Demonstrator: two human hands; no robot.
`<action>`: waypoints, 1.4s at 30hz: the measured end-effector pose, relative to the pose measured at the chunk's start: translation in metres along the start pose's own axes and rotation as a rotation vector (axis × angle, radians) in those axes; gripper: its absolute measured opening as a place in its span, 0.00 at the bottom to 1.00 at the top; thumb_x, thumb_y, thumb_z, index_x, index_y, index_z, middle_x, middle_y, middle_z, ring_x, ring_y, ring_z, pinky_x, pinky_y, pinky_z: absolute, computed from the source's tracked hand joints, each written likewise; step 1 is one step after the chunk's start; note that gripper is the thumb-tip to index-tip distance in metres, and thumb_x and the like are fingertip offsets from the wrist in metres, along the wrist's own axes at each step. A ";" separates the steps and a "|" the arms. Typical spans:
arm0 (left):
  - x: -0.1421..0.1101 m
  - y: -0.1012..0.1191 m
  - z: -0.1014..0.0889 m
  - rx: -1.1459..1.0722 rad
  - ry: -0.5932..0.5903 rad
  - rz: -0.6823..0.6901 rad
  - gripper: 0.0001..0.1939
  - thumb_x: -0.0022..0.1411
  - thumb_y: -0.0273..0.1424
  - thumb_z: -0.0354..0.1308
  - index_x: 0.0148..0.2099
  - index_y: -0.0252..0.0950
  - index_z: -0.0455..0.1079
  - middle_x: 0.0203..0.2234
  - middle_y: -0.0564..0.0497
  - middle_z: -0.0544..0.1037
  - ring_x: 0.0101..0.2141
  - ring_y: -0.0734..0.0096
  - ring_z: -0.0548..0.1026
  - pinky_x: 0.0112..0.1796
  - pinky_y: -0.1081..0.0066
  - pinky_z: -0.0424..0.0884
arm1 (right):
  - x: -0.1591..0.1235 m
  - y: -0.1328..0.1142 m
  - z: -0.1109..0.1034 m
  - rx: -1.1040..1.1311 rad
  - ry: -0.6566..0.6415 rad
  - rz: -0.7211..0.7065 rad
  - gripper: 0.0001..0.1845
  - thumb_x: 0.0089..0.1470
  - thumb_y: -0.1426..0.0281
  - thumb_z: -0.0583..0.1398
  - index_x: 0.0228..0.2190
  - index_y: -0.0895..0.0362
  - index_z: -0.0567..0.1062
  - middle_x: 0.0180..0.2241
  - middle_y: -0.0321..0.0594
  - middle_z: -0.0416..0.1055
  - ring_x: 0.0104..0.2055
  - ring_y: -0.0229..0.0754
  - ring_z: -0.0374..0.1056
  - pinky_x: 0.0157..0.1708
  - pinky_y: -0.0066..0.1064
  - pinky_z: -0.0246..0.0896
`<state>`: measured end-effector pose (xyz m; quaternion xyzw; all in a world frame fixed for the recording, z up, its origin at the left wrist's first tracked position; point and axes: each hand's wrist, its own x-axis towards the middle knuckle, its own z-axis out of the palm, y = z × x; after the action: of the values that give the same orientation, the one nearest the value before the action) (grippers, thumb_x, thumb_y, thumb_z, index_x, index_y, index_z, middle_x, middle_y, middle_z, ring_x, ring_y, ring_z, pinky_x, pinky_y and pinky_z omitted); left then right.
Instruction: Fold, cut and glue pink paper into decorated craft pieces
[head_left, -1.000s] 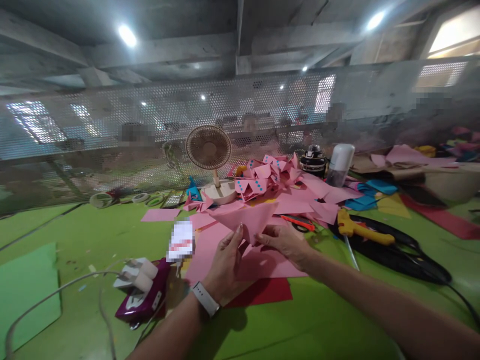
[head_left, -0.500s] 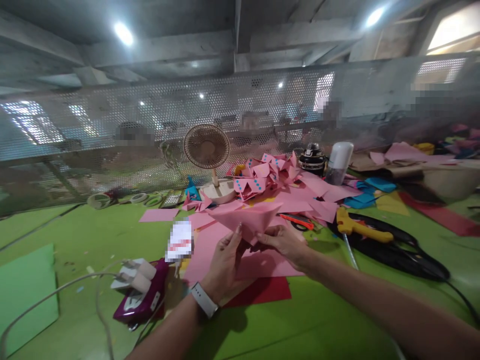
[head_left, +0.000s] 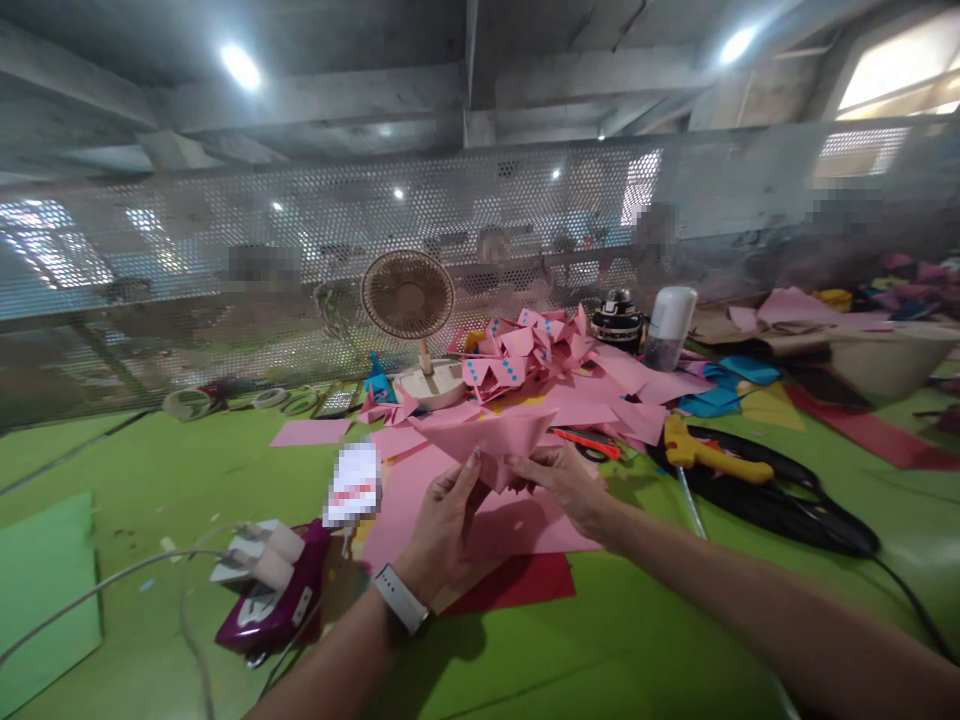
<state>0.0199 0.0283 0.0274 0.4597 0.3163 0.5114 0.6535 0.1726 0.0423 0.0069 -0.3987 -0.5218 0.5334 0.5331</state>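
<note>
Both my hands hold a folded pink paper piece (head_left: 496, 438) just above the green table (head_left: 187, 480). My left hand (head_left: 444, 525), a white watch on its wrist, pinches the piece's lower left edge. My right hand (head_left: 564, 482) pinches its lower right edge, fingers closed on the paper. Flat pink sheets (head_left: 420, 500) lie under my hands, on top of a red sheet (head_left: 525, 583). Behind them is a heap of folded pink pieces with blue dots (head_left: 525, 352).
A small desk fan (head_left: 409, 300) stands behind the paper. A yellow glue gun (head_left: 709, 450) and black cables lie at the right, an orange cutter (head_left: 589, 440) nearby. A purple device with white plugs (head_left: 262, 590) sits at the left. A perforated metal screen (head_left: 300, 250) closes the back; people sit beyond it.
My hands and the pink piece have barely moved; my right fingers have slid a little closer to the fold. The view has drifted slightly right.
</note>
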 end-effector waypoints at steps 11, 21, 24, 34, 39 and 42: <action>0.006 0.001 -0.006 -0.070 0.146 -0.004 0.16 0.47 0.37 0.67 0.20 0.33 0.66 0.16 0.57 0.68 0.20 0.80 0.64 0.25 0.77 0.62 | 0.006 -0.006 -0.010 0.064 0.089 -0.058 0.19 0.42 0.53 0.64 0.20 0.57 0.74 0.19 0.33 0.68 0.21 0.34 0.59 0.24 0.27 0.51; 0.007 -0.003 -0.008 -0.022 0.100 -0.034 0.15 0.48 0.40 0.65 0.24 0.33 0.69 0.21 0.54 0.72 0.23 0.78 0.67 0.28 0.76 0.63 | 0.008 -0.001 -0.008 0.277 0.195 0.027 0.15 0.40 0.59 0.66 0.16 0.57 0.73 0.17 0.33 0.67 0.20 0.32 0.58 0.22 0.26 0.51; 0.008 -0.002 -0.009 -0.024 0.104 -0.020 0.16 0.49 0.39 0.65 0.22 0.33 0.67 0.19 0.56 0.70 0.22 0.79 0.65 0.26 0.77 0.62 | 0.012 -0.004 -0.014 0.362 0.281 0.016 0.14 0.38 0.62 0.68 0.15 0.57 0.72 0.16 0.32 0.66 0.19 0.30 0.56 0.21 0.25 0.51; 0.012 -0.009 -0.020 -0.067 0.157 0.004 0.15 0.48 0.39 0.66 0.25 0.32 0.69 0.19 0.56 0.69 0.22 0.80 0.65 0.27 0.77 0.62 | 0.014 -0.002 -0.017 0.448 0.228 0.140 0.15 0.35 0.61 0.68 0.22 0.58 0.74 0.19 0.33 0.69 0.19 0.31 0.58 0.19 0.24 0.51; 0.009 -0.005 -0.013 0.002 0.125 -0.019 0.16 0.49 0.39 0.65 0.23 0.33 0.67 0.19 0.57 0.68 0.23 0.80 0.62 0.27 0.78 0.60 | 0.011 0.004 -0.012 0.370 0.218 0.105 0.14 0.35 0.63 0.69 0.17 0.58 0.71 0.16 0.31 0.67 0.19 0.30 0.59 0.21 0.24 0.51; 0.007 -0.004 -0.010 0.020 0.117 -0.026 0.17 0.50 0.39 0.64 0.21 0.33 0.64 0.17 0.59 0.64 0.21 0.81 0.59 0.24 0.78 0.58 | 0.015 0.004 -0.015 0.432 0.328 0.079 0.13 0.34 0.64 0.68 0.16 0.57 0.71 0.16 0.30 0.67 0.18 0.30 0.58 0.21 0.24 0.51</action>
<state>0.0143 0.0380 0.0206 0.4314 0.3653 0.5257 0.6357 0.1850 0.0593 0.0029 -0.3769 -0.2867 0.5810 0.6620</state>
